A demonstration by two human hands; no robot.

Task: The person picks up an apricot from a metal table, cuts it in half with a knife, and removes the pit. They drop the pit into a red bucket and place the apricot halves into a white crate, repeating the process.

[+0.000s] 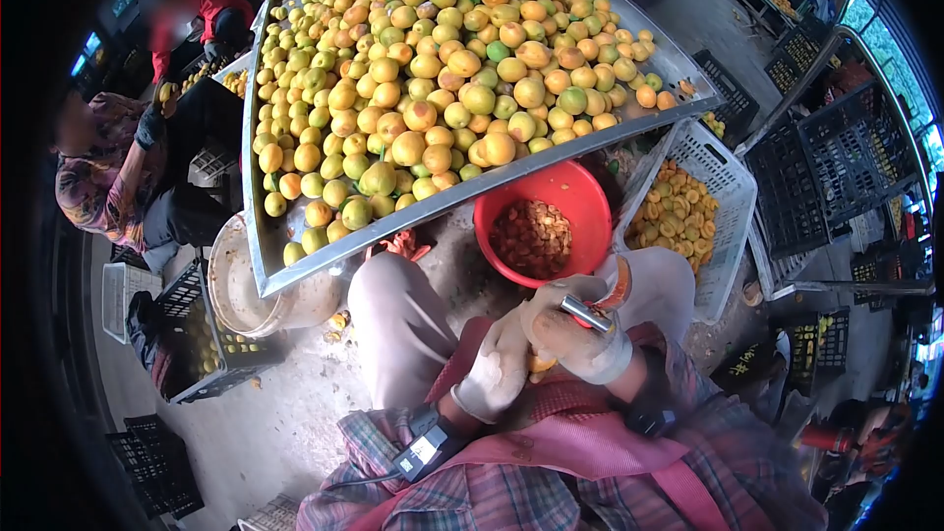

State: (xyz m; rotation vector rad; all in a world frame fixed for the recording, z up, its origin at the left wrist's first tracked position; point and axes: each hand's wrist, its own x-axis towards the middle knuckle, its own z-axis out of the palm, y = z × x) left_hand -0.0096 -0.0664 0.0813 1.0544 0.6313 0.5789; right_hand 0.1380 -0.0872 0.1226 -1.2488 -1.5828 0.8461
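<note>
Both my hands are gloved and meet low over my lap. My left hand (pixel 495 371) has its fingers closed round a yellow apricot (pixel 541 363), mostly hidden between the two gloves. My right hand (pixel 580 334) presses against the same fruit and grips a small tool with a silver metal end (pixel 586 313). An orange piece (pixel 618 283) shows just beyond that hand; the tool's working end is hidden. Past my knees stands a red basin (pixel 489 236) with brown pits in it. To its right, a white crate (pixel 733 192) holds halved apricots.
A metal-edged table (pixel 462 182) heaped with whole apricots (pixel 433 69) spans the front. A whitish bucket (pixel 236 275) stands at its left corner, beside a black crate (pixel 182 379). Black crates (pixel 836 162) are stacked at right. Other people (pixel 108 172) sit at left.
</note>
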